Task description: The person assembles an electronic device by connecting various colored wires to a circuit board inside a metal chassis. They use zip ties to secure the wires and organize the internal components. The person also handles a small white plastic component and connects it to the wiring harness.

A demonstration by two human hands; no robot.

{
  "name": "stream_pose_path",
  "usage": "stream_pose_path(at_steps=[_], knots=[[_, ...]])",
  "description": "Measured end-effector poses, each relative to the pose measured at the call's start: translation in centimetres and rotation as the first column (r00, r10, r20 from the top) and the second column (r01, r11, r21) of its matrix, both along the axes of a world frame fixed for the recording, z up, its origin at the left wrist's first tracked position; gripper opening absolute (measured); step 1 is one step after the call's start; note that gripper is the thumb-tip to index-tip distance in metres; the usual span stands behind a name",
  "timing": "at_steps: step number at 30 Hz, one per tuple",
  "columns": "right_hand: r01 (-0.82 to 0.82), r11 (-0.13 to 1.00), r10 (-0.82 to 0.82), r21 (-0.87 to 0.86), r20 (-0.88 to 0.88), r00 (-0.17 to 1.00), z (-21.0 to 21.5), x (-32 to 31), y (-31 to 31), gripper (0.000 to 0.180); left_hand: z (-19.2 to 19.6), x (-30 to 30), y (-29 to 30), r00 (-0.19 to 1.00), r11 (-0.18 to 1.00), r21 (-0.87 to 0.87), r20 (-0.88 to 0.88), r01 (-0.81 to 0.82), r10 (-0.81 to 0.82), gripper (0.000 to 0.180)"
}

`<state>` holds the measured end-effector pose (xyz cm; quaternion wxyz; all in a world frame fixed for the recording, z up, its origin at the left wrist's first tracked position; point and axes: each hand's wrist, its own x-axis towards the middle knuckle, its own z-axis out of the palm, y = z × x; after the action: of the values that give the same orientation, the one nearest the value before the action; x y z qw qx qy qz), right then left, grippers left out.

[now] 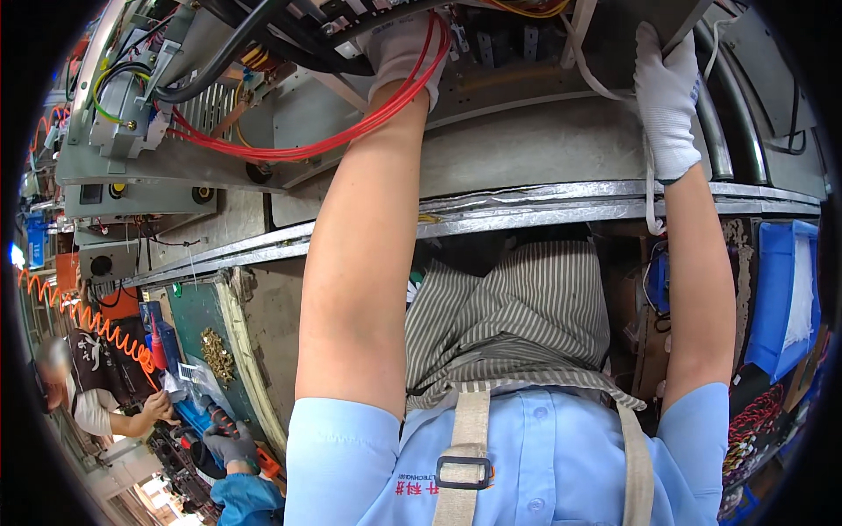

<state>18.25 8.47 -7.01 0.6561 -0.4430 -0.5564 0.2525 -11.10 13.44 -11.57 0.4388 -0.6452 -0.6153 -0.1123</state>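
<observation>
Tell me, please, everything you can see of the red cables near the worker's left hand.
The red cables are a bundle of several thin, glossy, plastic-sheathed wires. They start by the grey metal bracket at upper left, sag in a long loop across the grey metal chassis, then curve up around the wrist of the white-gloved left hand, crossing over the forearm. Both ends run out of sight among the black cables. Whether the fingers grip them cannot be seen.

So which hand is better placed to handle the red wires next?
Probably the left hand: it is already at the red wires, which loop around its wrist beside the black cables. The right hand rests farther away on the grey metal case, near a white strap.
</observation>
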Motion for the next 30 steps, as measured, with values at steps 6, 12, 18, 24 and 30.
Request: stream_pose_path(at_steps=[6, 12, 18, 24, 30], knots=[[0.027, 1.0, -0.027, -0.002, 0.014, 1.0, -0.4, 0.4, 0.4, 0.014, 3.9, 2.0, -2.3, 0.874, 0.991, -0.104, 0.486, 0.079, -0.018, 0.05], [-0.013, 0.999, 0.013, -0.037, -0.007, 1.0, -0.2, -0.2, 0.0, 0.013, 4.1, 1.7, -2.3, 0.826, 0.992, -0.102, 0.564, 0.08, -0.008, 0.055], [-0.053, 0.992, 0.047, -0.113, -0.055, 0.997, -0.3, -0.6, -0.5, 0.014, 4.8, 1.7, -2.0, 0.667, 0.971, -0.18, 0.745, 0.159, 0.029, 0.046], [-0.057, 0.993, 0.048, -0.105, -0.091, 0.995, -1.2, -1.0, -1.2, 0.012, 3.8, -0.4, -0.1, 0.816, 0.932, -0.124, 0.532, 0.341, -0.228, 0.028], [-0.017, 0.999, 0.013, -0.041, -0.1, 0.995, -1.4, -1.0, -0.7, 0.012, 4.7, 0.9, -0.4, 0.895, 0.941, -0.18, 0.4, 0.285, -0.195, 0.025]])
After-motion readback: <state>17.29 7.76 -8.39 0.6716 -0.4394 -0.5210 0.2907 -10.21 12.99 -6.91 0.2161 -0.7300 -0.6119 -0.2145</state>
